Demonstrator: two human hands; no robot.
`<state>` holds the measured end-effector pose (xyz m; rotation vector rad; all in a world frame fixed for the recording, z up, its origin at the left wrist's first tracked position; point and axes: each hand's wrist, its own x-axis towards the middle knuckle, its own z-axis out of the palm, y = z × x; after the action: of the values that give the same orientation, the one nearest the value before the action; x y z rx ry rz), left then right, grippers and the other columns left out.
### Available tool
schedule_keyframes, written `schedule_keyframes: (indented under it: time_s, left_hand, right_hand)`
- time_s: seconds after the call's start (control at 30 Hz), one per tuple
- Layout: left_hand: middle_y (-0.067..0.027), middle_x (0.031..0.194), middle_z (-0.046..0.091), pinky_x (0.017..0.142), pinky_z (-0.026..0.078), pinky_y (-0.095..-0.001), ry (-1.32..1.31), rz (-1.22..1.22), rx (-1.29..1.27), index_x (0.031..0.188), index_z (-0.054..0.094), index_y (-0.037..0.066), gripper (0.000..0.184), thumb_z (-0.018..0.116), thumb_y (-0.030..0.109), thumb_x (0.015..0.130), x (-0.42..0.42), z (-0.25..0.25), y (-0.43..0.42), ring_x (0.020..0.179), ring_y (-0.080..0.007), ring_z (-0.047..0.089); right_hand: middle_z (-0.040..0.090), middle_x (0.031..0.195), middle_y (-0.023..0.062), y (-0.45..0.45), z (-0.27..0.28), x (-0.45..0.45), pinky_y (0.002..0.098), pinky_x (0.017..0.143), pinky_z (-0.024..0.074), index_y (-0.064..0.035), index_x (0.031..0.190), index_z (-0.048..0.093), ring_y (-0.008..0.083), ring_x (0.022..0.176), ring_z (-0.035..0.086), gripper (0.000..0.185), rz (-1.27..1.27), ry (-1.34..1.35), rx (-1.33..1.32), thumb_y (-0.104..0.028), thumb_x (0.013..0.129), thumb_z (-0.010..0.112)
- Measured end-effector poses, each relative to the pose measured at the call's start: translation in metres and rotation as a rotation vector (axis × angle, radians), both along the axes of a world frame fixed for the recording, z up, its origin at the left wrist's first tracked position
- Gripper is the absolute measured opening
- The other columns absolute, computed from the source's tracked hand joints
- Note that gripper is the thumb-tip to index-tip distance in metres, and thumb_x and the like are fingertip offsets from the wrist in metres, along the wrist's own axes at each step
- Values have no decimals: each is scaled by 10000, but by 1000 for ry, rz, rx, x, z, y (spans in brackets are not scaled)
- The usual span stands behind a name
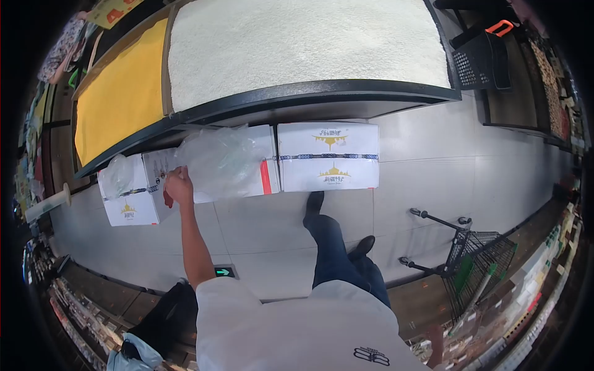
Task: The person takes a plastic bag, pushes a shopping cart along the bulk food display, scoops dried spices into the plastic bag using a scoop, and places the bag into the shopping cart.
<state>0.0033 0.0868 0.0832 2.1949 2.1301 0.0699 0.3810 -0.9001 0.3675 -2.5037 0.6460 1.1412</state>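
My left hand (179, 187) reaches forward with its fingers closed at the near left edge of a clear plastic bag (216, 162), which looks pinched there. The crumpled bag lies over a white carton that has a red strip. A second white carton (328, 174) with a patterned band and gold print stands to the right. Left of my hand is another white carton (131, 210), with a smaller clear bag (119, 176) on it. My right hand (435, 344) shows blurred at the lower right, its fingers too unclear to read.
A black-edged bin of white grain (309, 46) and a yellow-filled bin (124, 93) stand beyond the cartons. A shopping cart (479, 263) is at the right, a black basket (482, 65) at the upper right. Other people are partly visible at the lower left and upper left.
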Motion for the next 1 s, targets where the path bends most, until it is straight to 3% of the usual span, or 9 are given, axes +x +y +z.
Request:
schedule_keyframes:
  time_s: [0.07, 0.13, 0.23, 0.3, 0.4, 0.53, 0.73, 0.9, 1.0]
  left_hand:
    - [-163, 952, 662, 807, 466, -444, -221, -15, 27, 968, 718, 35, 309, 563, 302, 963, 37, 89, -38, 884, -382, 609]
    - [-188, 941, 646, 797, 473, -400, -326, -256, 288, 914, 664, -44, 269, 573, 204, 962, 96, 187, -96, 891, -368, 599]
    - [-186, 914, 648, 809, 477, -384, -444, -499, 683, 829, 629, -69, 235, 577, 126, 950, 134, 191, -154, 895, -359, 600]
    - [-166, 864, 649, 829, 472, -378, -474, -185, -351, 821, 638, -52, 225, 582, 126, 947, 112, 63, -169, 873, -350, 605]
    - [-166, 831, 648, 831, 464, -356, -588, -631, 192, 833, 639, -57, 250, 588, 160, 947, 214, 146, -216, 845, -341, 611]
    - [-160, 869, 670, 829, 464, -326, -808, -514, -708, 876, 655, -38, 284, 544, 202, 979, 327, 118, -324, 857, -232, 632]
    - [-193, 995, 626, 859, 467, -396, -831, -1913, -1527, 891, 646, -2, 205, 605, 194, 930, 572, 277, -629, 996, -368, 582]
    - [-124, 1199, 625, 927, 466, -417, -691, -2642, -1278, 962, 673, 47, 159, 655, 183, 882, 643, 308, -787, 1098, -318, 584]
    - [-79, 1143, 661, 831, 518, -367, -820, -2561, -1431, 1032, 650, 60, 230, 709, 65, 810, 668, 348, -810, 1005, -300, 635]
  right_hand:
    - [586, 735, 64, -86, -36, 8, 357, 455, 486, -84, 945, 573, 223, 580, 579, 273, -691, 294, 793, -347, 947, 499]
    - [551, 720, 51, -100, -42, -7, 383, 436, 442, -106, 939, 568, 224, 542, 519, 352, -485, 10, 295, -418, 959, 406]
    - [592, 795, 51, -131, -82, 1, 412, 531, 483, -95, 1054, 587, 231, 696, 614, 189, -650, 267, 778, -233, 927, 561]
    - [661, 1019, 97, 0, -40, -5, 349, 964, 461, -76, 1012, 683, 258, 1142, 572, 227, 147, -182, 80, -269, 920, 605]
    - [686, 967, 120, 7, -63, 22, 356, 828, 523, -20, 1094, 641, 247, 926, 651, 352, 460, -154, 58, -313, 898, 652]
    - [677, 901, 79, 80, -55, 64, 310, 710, 524, -11, 1083, 640, 165, 817, 656, 289, -8, -170, 275, -229, 893, 658]
    - [622, 1120, 78, 144, -2, 163, 300, 861, 476, -24, 1285, 520, 136, 1021, 582, 437, -608, -516, 1119, -289, 948, 609]
    - [657, 1024, 62, -5, -23, 167, 312, 815, 533, -17, 1217, 573, 179, 876, 658, 335, -685, -790, 700, -180, 924, 588]
    - [664, 972, 64, -50, 32, 140, 326, 697, 578, -1, 1166, 585, 186, 781, 663, 281, -1342, -1034, 937, -101, 908, 535]
